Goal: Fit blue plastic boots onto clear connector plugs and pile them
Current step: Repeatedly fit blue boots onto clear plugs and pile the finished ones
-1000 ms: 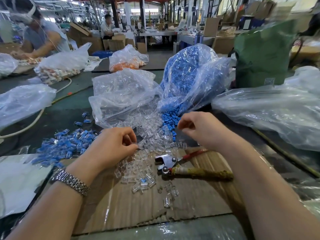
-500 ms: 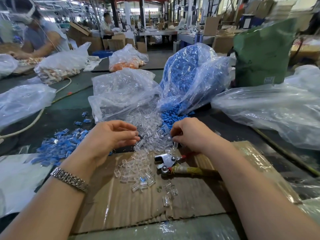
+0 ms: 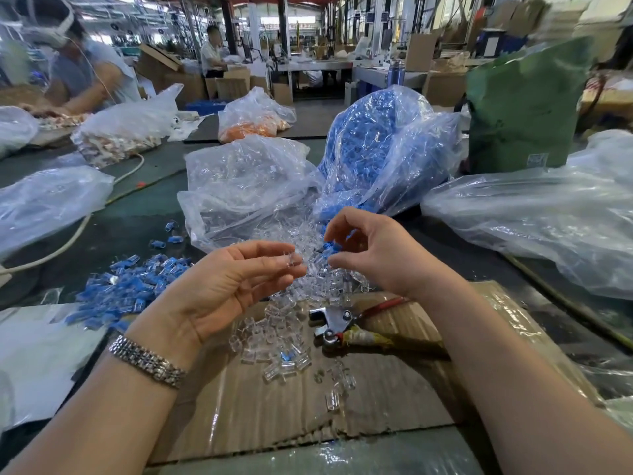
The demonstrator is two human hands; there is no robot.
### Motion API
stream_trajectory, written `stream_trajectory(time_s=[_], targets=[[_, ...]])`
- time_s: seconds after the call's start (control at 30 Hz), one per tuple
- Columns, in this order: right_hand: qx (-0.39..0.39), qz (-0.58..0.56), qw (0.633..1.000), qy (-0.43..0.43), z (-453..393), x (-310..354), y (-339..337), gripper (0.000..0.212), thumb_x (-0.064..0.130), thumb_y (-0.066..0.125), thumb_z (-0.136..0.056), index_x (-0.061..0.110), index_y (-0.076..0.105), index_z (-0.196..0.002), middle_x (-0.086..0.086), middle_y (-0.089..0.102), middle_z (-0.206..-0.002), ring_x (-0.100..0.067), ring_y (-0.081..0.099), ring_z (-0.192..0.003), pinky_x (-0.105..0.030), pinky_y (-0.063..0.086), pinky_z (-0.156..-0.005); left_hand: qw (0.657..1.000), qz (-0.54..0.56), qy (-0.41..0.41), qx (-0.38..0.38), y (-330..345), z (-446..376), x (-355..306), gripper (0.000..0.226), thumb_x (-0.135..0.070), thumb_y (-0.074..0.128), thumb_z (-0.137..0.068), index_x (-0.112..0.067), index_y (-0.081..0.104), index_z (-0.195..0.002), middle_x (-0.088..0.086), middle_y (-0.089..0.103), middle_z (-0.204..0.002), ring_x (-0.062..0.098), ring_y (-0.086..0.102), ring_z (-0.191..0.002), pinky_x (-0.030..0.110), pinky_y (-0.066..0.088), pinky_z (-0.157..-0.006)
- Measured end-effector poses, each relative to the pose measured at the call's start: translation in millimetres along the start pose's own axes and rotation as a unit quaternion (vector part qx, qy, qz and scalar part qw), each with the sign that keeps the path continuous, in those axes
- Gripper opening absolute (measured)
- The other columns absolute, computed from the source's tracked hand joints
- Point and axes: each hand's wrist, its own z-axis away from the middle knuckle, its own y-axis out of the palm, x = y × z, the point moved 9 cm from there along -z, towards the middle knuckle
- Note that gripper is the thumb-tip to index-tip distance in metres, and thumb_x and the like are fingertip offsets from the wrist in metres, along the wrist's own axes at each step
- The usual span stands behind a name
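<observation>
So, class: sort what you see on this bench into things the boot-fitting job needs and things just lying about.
Job:
left hand holding clear plug
right hand holding blue boot
finished pile

Lying about:
pliers
green bag
orange-parts bag

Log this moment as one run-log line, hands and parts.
left hand: pinches clear plug | right hand: holds blue boot | boot not yet fitted

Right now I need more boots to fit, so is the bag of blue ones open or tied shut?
Open: the bag of blue boots lies with its mouth toward the hands, and loose boots have spilled out.
</observation>
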Motion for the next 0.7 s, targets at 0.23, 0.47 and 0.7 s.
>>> stream_trajectory(time_s=[0.23, 0.47, 0.7], targets=[[-0.005, -0.177, 0.982, -0.057, 5, 30, 7, 0.017, 0.005, 0.083, -0.079, 0.013, 0.08, -0.093, -0.001, 0.078, -0.086, -0.01, 0.073, -0.083, -0.022, 0.056, -0.083, 1.0, 0.007, 0.007, -0.001, 10, 3, -1, 0.021, 0.004, 0.07, -0.073, -0.002, 0.081, -0.09, 0.02, 0.077, -0.101, 0.028, 0.077, -0.094, 0.021, 0.06, -0.068], [-0.014, -0.084, 0.993, -0.079, 10, 41, 8, 0.01, 0.011, 0.079, -0.086, 0.018, 0.078, -0.093, 0.007, 0.077, -0.086, -0.005, 0.072, -0.083, -0.023, 0.056, -0.085, 1.0, -0.005, 0.01, 0.024, 14, 4, -2, 0.023, 0.003, 0.072, -0.074, 0.0, 0.079, -0.096, 0.022, 0.076, -0.104, 0.028, 0.076, -0.097, 0.021, 0.06, -0.071], [-0.013, -0.02, 0.996, -0.089, 14, 47, 7, 0.009, 0.013, 0.077, -0.088, 0.021, 0.076, -0.091, 0.009, 0.073, -0.082, 0.002, 0.065, -0.076, -0.013, 0.049, -0.075, 0.999, -0.015, 0.021, 0.03, 15, 5, -4, 0.02, 0.004, 0.071, -0.073, -0.002, 0.08, -0.09, 0.024, 0.075, -0.102, 0.031, 0.076, -0.095, 0.023, 0.061, -0.071]])
